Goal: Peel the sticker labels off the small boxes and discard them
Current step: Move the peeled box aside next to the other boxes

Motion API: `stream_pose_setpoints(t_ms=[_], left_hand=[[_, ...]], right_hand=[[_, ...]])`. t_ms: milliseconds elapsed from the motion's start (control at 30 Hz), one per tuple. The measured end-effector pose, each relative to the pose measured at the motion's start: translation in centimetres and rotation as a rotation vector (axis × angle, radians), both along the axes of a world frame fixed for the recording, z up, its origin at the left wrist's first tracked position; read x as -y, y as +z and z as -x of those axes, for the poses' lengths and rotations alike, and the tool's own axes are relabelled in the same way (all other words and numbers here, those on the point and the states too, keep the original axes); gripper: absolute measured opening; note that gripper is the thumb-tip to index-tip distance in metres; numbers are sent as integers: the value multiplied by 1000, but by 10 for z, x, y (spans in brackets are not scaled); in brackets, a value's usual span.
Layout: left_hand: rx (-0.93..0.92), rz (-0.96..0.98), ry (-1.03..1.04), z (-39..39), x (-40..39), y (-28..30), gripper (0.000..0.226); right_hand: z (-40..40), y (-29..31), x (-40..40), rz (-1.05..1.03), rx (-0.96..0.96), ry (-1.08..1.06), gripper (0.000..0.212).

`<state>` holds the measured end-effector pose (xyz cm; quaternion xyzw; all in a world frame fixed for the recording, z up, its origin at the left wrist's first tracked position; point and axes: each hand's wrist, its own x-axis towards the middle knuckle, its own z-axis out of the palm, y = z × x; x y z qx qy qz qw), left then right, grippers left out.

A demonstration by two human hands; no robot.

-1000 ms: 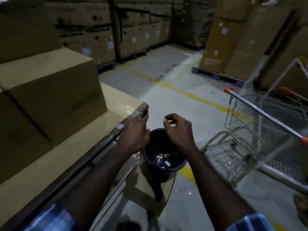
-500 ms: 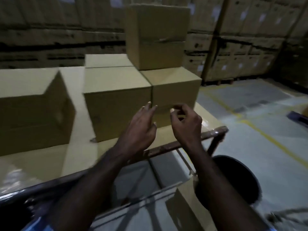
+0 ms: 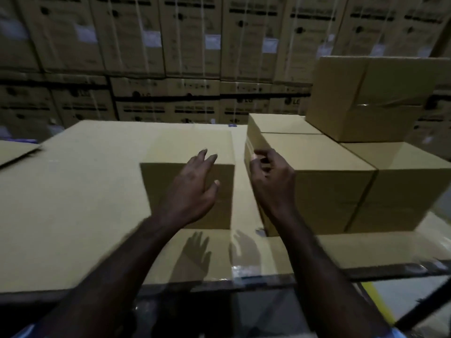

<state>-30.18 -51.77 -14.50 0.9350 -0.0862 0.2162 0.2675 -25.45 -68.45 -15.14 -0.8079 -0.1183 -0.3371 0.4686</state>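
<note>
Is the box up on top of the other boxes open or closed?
Closed. The top box has its flaps flat and shut, with a shiny strip of tape running across its side.

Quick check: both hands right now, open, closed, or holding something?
Left hand: open, fingers spread, holding nothing, in front of the near box.
Right hand: fingers loosely curled, nothing visibly held, by the stacked box.
</note>
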Motion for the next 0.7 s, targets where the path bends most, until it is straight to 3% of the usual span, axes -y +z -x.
stream_pose_setpoints(t_ms=[300, 700], left_hand=[[-12, -35, 9, -38, -110, 12, 62], [-166, -150, 156, -106, -120, -9, 65]], right_hand=[[-41, 1, -102, 153, -98, -38, 31], [-102, -15, -97, 312, -327, -56, 50]])
